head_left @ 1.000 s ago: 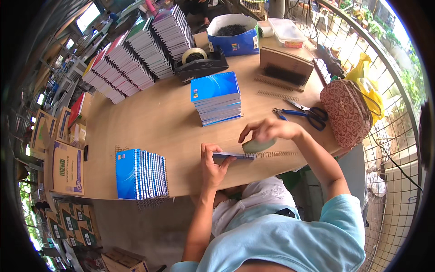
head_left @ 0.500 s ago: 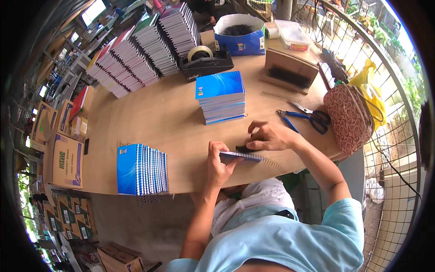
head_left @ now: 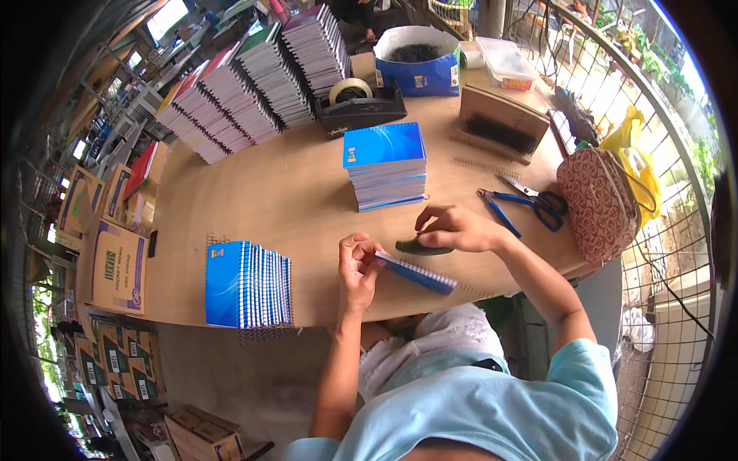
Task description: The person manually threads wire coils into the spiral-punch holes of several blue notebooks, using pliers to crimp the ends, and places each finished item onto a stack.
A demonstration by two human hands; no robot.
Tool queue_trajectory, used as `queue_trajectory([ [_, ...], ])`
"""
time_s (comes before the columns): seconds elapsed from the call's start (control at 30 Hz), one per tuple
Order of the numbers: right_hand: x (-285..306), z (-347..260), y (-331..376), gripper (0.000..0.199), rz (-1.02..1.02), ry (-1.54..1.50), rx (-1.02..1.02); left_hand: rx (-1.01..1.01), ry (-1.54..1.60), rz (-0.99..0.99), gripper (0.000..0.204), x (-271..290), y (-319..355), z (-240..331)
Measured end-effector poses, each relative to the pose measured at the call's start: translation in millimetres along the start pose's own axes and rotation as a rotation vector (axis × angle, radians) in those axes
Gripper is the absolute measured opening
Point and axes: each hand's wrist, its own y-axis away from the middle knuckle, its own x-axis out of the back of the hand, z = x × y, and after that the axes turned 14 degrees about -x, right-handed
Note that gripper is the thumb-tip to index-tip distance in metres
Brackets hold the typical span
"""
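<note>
My left hand (head_left: 359, 265) pinches one end of a small blue notebook (head_left: 419, 280), held tilted above the table's near side. A wire spiral (head_left: 470, 290) runs along its edge and sticks out past the right end. Just above it, my right hand (head_left: 459, 229) grips a dark, flat, elongated piece (head_left: 419, 247) whose kind I cannot make out. Ahead stands a stack of blue notebooks (head_left: 384, 146). Off to the left is a row of blue notebooks (head_left: 246, 284) with spirals along their edges.
Blue-handled cutters (head_left: 501, 213) and scissors (head_left: 547, 209) lie right, near loose spirals (head_left: 486, 167) and a patterned pouch (head_left: 598, 203). Farther back are a cardboard holder (head_left: 503, 123), a tape dispenser (head_left: 360, 107), a blue tub (head_left: 419, 73) and tall notebook stacks (head_left: 223, 107). Cartons (head_left: 119, 265) stand left.
The notebook has turned, its right end dropping nearer me so more blue cover shows. My left hand has shifted slightly left; the dark piece now sits apart from the notebook.
</note>
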Motion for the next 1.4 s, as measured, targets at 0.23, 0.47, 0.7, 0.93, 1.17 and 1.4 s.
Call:
queue_trajectory([
  [0.23, -7, -1, -8, 0.055, 0.104, 0.255, 0.099, 0.028, 0.003, 0.018, 0.058, -1, -2, 2],
  [0.47, -16, 2, -19, 0.055, 0.11, 0.166, 0.123, 0.044, 0.011, 0.013, 0.061, 1, 0, 3],
  [0.7, -16, 7, -23, 0.053, 0.119, 0.207, 0.064, 0.074, 0.016, 0.028, 0.064, 0, 2, 5],
  [0.93, 4, 77, 47, 0.08, 0.923, 0.664, -0.352, 0.088, 0.037, 0.084, 0.087, 4, 3, 47],
  [1.17, 5, 86, 61, 0.058, 1.073, 0.823, -0.176, 0.096, -0.088, 0.124, 0.08, -8, -2, 66],
  [1.4, 1, -50, 37, 0.054, 0.689, 0.721, 0.501, 0.141, -0.108, 0.125, 0.084, -13, 0, 73],
])
